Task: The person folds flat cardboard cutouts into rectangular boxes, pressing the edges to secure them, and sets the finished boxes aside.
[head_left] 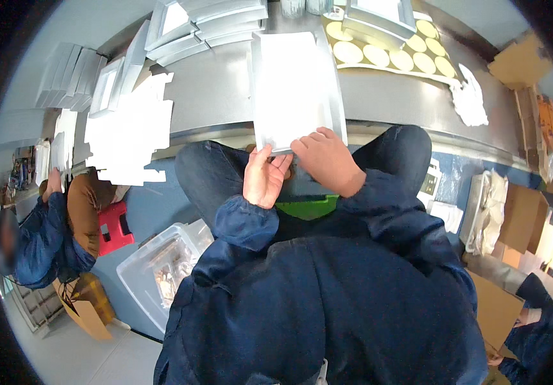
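Observation:
A shallow box (292, 83), glaring white inside with grey sides, juts over the near edge of the metal table (206, 96) toward my lap. At its near end my left hand (265, 179) has its palm turned up, the thumb on the edge and the fingers tucked partly under it. Beside it my right hand (329, 162) bends over the same edge, its curled fingers against the box wall. Both hands touch the box; some fingertips are hidden.
Stacked grey boxes (206, 29) and flat white blanks (129, 131) lie left. Right are a yellow sheet of round stickers (401, 61), another box (382, 19) and crumpled white paper (469, 99). A clear plastic bin (138, 276) stands on the floor; a co-worker (48, 224) sits left.

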Demonstrator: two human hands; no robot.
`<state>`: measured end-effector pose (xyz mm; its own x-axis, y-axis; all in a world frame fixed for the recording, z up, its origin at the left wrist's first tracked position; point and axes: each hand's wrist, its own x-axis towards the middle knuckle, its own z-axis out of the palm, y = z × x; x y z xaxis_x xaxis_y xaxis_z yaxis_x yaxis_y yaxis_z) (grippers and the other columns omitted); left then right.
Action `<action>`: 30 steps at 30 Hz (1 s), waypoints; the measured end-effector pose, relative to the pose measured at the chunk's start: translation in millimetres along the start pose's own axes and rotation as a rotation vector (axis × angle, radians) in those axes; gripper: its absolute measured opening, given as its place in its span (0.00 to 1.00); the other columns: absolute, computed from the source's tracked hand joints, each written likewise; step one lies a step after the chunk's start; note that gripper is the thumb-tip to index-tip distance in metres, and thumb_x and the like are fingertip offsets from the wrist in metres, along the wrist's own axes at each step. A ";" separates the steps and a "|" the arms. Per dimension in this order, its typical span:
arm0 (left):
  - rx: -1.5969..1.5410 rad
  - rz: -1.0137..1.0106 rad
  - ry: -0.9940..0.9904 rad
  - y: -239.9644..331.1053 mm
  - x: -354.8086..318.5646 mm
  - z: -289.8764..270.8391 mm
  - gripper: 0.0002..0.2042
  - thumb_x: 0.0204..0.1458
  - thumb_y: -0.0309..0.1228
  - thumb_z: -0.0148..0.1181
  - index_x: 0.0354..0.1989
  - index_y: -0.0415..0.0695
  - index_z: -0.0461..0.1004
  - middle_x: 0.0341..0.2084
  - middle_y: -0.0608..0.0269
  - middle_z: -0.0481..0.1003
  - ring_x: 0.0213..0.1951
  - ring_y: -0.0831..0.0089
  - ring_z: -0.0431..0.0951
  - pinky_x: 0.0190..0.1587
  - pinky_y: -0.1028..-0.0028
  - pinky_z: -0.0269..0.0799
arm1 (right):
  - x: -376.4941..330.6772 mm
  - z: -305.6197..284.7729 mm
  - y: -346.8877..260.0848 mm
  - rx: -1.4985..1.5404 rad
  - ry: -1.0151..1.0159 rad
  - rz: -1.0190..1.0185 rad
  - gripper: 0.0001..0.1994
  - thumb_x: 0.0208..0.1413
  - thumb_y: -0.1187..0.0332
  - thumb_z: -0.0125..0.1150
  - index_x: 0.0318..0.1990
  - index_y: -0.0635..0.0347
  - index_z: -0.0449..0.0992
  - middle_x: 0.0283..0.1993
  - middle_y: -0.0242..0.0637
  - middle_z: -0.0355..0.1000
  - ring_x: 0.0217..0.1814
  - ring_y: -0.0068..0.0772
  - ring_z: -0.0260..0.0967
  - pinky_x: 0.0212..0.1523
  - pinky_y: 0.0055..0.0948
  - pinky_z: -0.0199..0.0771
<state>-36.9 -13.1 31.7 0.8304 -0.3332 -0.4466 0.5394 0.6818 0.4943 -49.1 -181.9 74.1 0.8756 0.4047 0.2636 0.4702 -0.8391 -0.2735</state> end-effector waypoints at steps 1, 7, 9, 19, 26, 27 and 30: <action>-0.004 0.016 -0.002 3.4 5.0 -5.5 0.18 0.57 0.34 0.55 0.54 0.44 0.62 0.51 0.57 0.69 0.52 0.64 0.70 0.54 0.62 0.65 | 3.6 8.1 8.6 -0.003 0.004 -0.016 0.06 0.49 0.66 0.55 0.30 0.58 0.72 0.29 0.40 0.73 0.37 0.40 0.72 0.45 0.36 0.68; 1.453 0.027 0.172 44.8 95.4 -36.1 0.34 0.46 0.51 0.62 0.52 0.31 0.67 0.47 0.44 0.73 0.48 0.57 0.75 0.49 0.63 0.69 | 3.5 52.7 52.3 -0.056 -0.239 -0.136 0.06 0.49 0.66 0.55 0.33 0.55 0.73 0.29 0.35 0.73 0.38 0.36 0.73 0.46 0.35 0.67; 1.647 0.065 0.209 47.0 106.1 -21.6 0.33 0.45 0.50 0.62 0.50 0.32 0.68 0.43 0.42 0.75 0.46 0.54 0.76 0.48 0.63 0.71 | 6.9 38.8 51.2 0.018 -0.263 -0.133 0.11 0.49 0.61 0.61 0.37 0.56 0.74 0.31 0.38 0.74 0.40 0.41 0.72 0.47 0.36 0.67; 2.183 0.051 0.383 31.4 127.6 27.7 0.11 0.52 0.32 0.53 0.35 0.38 0.78 0.36 0.44 0.78 0.41 0.52 0.79 0.43 0.59 0.75 | 21.5 62.7 110.6 0.179 -0.135 0.930 0.15 0.50 0.67 0.57 0.42 0.70 0.70 0.39 0.60 0.74 0.42 0.58 0.73 0.42 0.50 0.73; 2.216 -0.014 0.357 46.7 133.1 24.6 0.17 0.49 0.38 0.57 0.41 0.37 0.76 0.39 0.43 0.77 0.43 0.51 0.78 0.45 0.59 0.74 | 37.4 52.9 110.5 0.167 -0.129 0.951 0.16 0.49 0.66 0.57 0.41 0.69 0.69 0.39 0.58 0.74 0.44 0.58 0.72 0.46 0.47 0.73; 2.200 -0.059 0.298 53.4 136.9 34.9 0.21 0.49 0.42 0.58 0.44 0.36 0.75 0.40 0.42 0.76 0.44 0.50 0.77 0.47 0.59 0.73 | 37.5 52.5 119.3 0.157 -0.099 0.910 0.17 0.48 0.65 0.58 0.42 0.69 0.69 0.39 0.58 0.74 0.44 0.57 0.72 0.46 0.46 0.73; 2.069 0.047 0.377 67.1 158.1 52.7 0.25 0.46 0.46 0.61 0.44 0.34 0.74 0.42 0.42 0.76 0.45 0.50 0.77 0.48 0.61 0.73 | 60.8 52.6 141.0 0.175 -0.027 0.965 0.18 0.46 0.61 0.62 0.38 0.69 0.72 0.38 0.57 0.74 0.43 0.56 0.73 0.46 0.45 0.73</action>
<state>138.0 -54.4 33.6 0.9265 -0.0433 -0.3737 0.0762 -0.9512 0.2990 76.2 -256.4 2.9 0.8939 -0.4165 -0.1655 -0.4406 -0.7491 -0.4946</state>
